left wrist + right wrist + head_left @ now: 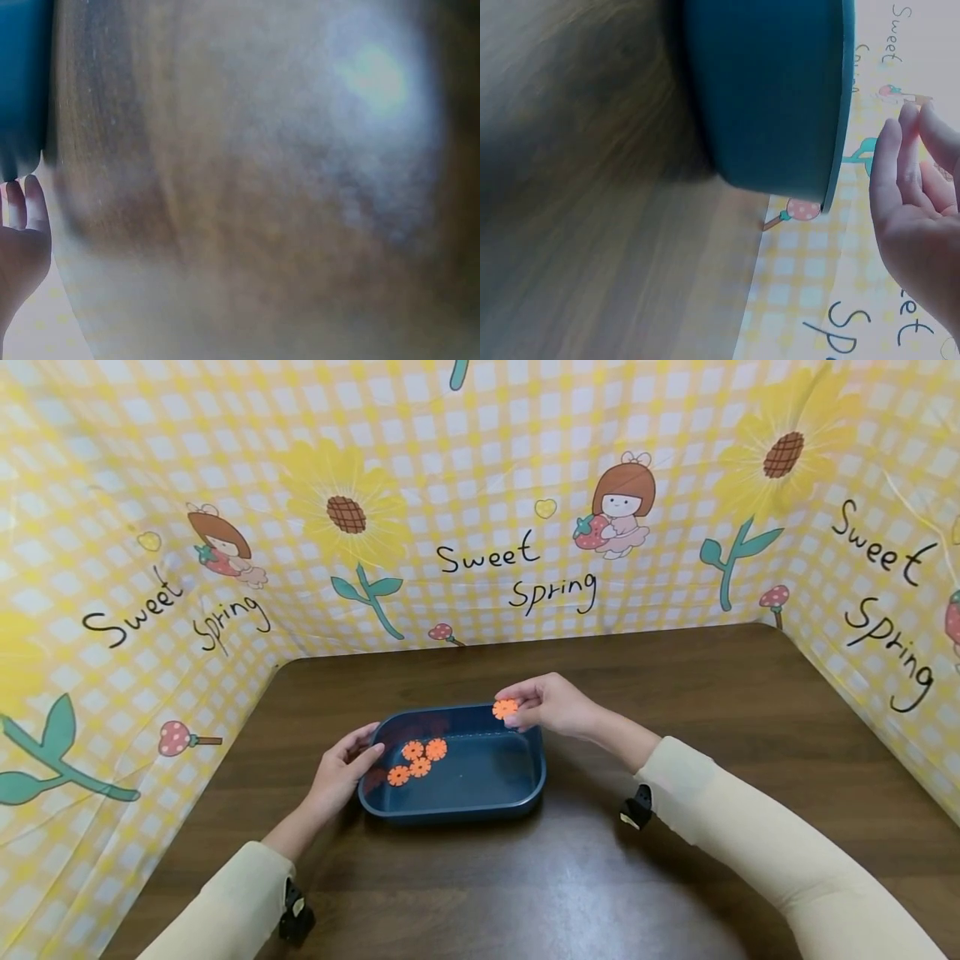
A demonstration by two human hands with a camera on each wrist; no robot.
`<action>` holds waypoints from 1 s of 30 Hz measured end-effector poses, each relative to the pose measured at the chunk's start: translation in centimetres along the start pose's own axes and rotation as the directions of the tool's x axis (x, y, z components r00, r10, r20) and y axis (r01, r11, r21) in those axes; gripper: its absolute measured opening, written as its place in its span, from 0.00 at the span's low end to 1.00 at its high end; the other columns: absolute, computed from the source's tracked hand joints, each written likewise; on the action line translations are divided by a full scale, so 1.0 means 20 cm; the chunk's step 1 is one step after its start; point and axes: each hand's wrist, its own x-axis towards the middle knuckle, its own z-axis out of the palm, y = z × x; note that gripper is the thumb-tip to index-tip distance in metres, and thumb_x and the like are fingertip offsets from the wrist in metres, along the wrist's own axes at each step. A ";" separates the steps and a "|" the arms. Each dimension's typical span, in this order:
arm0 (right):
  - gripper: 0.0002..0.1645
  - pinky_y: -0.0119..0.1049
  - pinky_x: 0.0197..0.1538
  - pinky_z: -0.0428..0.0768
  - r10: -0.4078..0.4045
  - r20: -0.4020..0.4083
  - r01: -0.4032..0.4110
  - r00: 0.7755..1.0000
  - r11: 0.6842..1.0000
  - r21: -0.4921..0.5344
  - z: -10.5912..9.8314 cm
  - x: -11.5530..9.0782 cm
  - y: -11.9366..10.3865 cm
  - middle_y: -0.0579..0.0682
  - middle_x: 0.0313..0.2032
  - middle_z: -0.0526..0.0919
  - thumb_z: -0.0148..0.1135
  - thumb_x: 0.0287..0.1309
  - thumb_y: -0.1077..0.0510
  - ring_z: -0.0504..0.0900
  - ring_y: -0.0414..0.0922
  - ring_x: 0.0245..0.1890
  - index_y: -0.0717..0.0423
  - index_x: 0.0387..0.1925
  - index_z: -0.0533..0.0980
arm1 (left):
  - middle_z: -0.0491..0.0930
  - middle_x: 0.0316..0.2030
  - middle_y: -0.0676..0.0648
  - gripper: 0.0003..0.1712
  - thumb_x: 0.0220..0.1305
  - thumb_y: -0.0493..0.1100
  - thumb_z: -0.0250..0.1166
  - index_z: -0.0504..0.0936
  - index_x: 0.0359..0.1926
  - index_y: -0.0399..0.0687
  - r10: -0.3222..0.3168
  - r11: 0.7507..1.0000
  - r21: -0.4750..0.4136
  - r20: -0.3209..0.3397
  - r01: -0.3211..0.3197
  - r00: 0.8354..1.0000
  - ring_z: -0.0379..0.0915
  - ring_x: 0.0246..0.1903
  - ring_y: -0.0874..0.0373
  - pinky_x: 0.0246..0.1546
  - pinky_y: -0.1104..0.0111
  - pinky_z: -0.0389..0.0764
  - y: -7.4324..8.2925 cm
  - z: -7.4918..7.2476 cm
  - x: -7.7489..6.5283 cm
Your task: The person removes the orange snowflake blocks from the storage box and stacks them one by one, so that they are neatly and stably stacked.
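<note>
Sleeves [757, 835] over wood tbl [450, 897], checked cloth [480, 468] behind, LH [337, 772] gripping tray [459, 812], RH [558, 704] pinching 1 disc [504, 708].

Five orange discs [437, 746]; one tray [480, 777]

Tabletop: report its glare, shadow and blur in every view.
Head: fairly sharp tabletop, pale glare at its near middle, dark shadow below the right sleeve; left wrist: heavily blurred, bright glare spot upper right; right wrist: tabletop blurred, printed cloth crisper.
</note>
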 end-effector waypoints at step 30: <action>0.22 0.33 0.32 0.73 -0.084 -0.287 0.012 0.954 0.970 -0.243 -0.33 -0.25 0.30 0.53 0.33 0.78 0.73 0.53 0.60 0.73 0.48 0.33 0.63 0.49 0.79 | 0.70 0.61 0.34 0.29 0.71 0.43 0.59 0.67 0.69 0.40 -0.034 0.997 -0.072 0.012 0.034 0.999 0.65 0.57 0.47 0.44 0.78 0.72 0.09 0.00 -0.04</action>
